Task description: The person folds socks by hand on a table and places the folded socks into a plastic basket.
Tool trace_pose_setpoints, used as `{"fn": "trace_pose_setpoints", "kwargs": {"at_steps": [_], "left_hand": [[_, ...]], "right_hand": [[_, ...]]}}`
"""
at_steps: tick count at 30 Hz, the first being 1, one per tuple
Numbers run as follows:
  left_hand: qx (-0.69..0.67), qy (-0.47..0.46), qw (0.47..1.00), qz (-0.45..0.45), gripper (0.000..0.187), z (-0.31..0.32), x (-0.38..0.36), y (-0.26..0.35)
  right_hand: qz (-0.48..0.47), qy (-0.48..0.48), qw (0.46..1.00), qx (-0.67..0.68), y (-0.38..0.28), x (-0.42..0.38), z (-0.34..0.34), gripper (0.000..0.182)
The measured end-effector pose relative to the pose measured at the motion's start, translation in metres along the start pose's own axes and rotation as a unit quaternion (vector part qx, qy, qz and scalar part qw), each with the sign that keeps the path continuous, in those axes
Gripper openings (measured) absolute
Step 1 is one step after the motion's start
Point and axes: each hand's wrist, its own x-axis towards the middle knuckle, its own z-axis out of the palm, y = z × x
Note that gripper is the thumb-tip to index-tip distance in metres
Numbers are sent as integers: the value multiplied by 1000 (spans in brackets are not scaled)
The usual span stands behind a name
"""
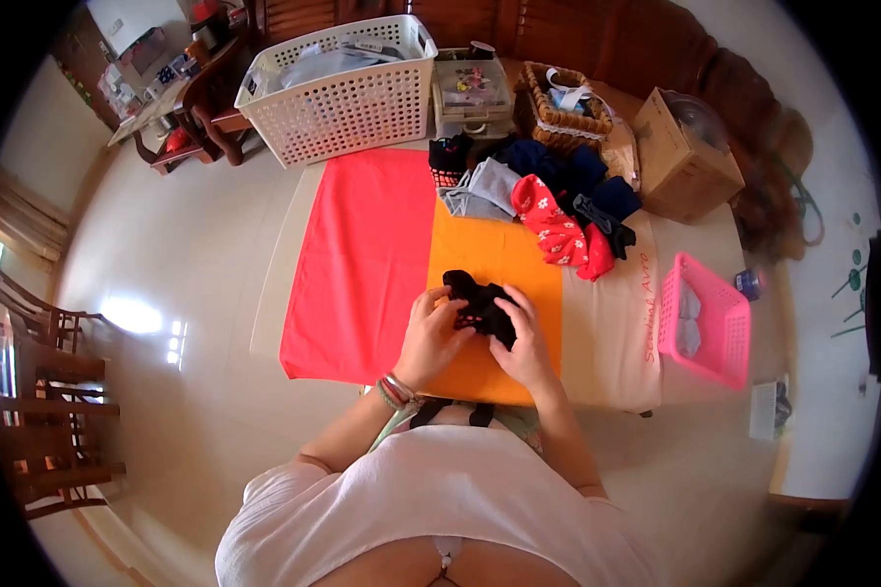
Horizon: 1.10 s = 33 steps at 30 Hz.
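A small black garment with a pinkish-red pattern on part of it lies bunched on the orange band of the tablecloth. Its exact kind does not show. My left hand grips its left side, thumb and fingers bent around the cloth. On the opposite side, my right hand has its fingers curled over the black fabric and the thumb near its lower edge. Beyond both hands sits a heap of clothes: a red piece with white flowers, a grey piece and several dark blue and black ones.
A cream laundry basket holding clothes stands at the back left. Beside it are a lidded plastic box, a wicker basket and a cardboard box. A pink basket with light-grey cloth inside is at the right edge.
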Motion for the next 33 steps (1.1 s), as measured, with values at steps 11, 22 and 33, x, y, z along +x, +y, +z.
{"fn": "trace_pose_setpoints", "kwargs": {"at_steps": [11,22,33], "left_hand": [[41,28,999,-18,18,11,26,-40],[-180,34,965,-187,13,-12,41,-32],[-9,-20,985,-170,37,-22,23,-35]], "right_hand": [[139,173,955,199,30,-12,3,22],[256,205,923,201,17,-26,-5,18],[242,65,946,206,5,-26,0,57]]}}
